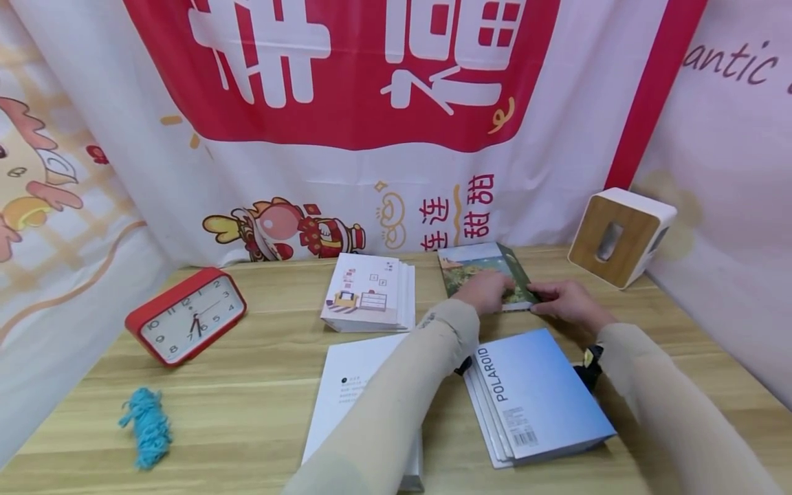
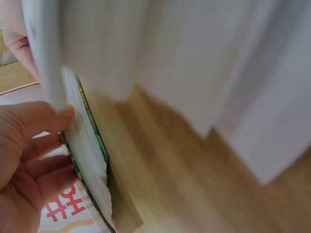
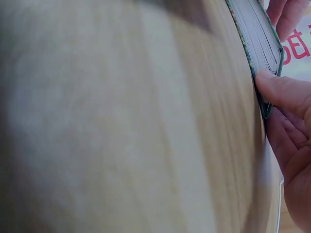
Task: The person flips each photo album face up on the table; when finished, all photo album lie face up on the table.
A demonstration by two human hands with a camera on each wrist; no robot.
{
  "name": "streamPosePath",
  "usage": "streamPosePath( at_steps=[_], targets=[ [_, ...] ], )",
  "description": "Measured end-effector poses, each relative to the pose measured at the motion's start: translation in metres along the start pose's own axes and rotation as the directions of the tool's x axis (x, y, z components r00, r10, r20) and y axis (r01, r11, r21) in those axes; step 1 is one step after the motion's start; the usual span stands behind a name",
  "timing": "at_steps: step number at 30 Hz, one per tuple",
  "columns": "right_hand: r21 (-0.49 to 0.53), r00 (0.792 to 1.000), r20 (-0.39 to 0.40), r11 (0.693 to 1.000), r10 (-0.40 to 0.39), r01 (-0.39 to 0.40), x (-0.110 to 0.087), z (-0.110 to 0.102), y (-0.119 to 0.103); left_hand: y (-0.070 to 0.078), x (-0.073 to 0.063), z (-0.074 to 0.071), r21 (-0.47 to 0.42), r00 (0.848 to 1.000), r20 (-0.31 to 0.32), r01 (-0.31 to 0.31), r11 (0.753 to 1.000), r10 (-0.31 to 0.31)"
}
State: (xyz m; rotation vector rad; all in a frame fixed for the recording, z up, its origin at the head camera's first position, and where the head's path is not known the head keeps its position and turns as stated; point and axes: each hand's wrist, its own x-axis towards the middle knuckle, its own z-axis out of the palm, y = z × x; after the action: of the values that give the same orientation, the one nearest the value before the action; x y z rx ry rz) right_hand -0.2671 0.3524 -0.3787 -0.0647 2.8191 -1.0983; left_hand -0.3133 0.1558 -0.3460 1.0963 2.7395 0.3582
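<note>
A thick book with a green illustrated cover (image 1: 473, 268) lies at the back right of the table. My left hand (image 1: 485, 292) holds it from the near side; in the left wrist view the thumb (image 2: 60, 115) presses the page edges and the fingers bend over the cover. At the book's right near corner, my right hand (image 1: 569, 302) pinches it. The right wrist view shows that thumb (image 3: 274, 87) against the corner by the page block (image 3: 257, 34), with the fingers partly hidden behind. The pages are closed between the covers.
A stack of blue POLAROID-labelled books (image 1: 544, 392) lies below my forearms. White books (image 1: 365, 289) stand left of the green one, and another white book (image 1: 346, 375) lies nearer. Around them are a red clock (image 1: 194, 316), blue yarn (image 1: 147, 427) and a wood-fronted box (image 1: 619, 237).
</note>
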Motion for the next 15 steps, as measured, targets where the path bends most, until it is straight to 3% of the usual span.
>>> streamPosePath(
  at_steps=[5, 9, 15],
  targets=[
    [0.008, 1.0, -0.006, 1.0, 0.006, -0.006, 0.0, -0.001, -0.002, -0.002, 0.003, -0.003, 0.064, 0.997, 0.013, -0.081, 0.995, 0.081],
    [0.001, 1.0, -0.008, 1.0, 0.024, -0.024, 0.001, -0.002, -0.004, -0.005, 0.003, -0.003, 0.071, 0.994, 0.006, -0.109, 0.991, 0.109],
    [0.003, 0.998, -0.025, 0.999, 0.05, -0.05, -0.004, -0.009, -0.009, -0.011, 0.0, 0.0, 0.081, 0.981, -0.077, -0.17, 0.982, 0.176]
  ],
)
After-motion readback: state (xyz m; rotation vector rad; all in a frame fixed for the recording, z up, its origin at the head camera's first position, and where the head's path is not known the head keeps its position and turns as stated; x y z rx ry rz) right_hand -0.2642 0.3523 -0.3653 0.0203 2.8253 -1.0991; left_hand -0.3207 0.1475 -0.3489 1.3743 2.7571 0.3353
